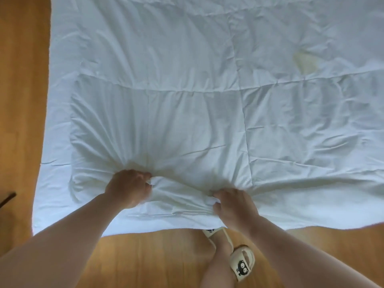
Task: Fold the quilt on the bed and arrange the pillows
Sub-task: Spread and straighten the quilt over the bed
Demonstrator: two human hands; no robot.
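A white quilt (197,84) lies spread over the bed and fills most of the view, with stitched seams and a yellowish stain (305,61) at the right. My left hand (128,188) grips a bunch of the quilt near its front edge, and creases fan out from it. My right hand (232,204) grips the quilt a little to the right, close to the same edge. A ridge of cloth is gathered between the two hands. No pillow is in view.
Wooden floor (20,100) runs along the left side and the front of the bed. My leg and two cream slippers (241,265) with a black cartoon print stand on the floor by the front edge. A dark thin object (8,198) pokes in at the left.
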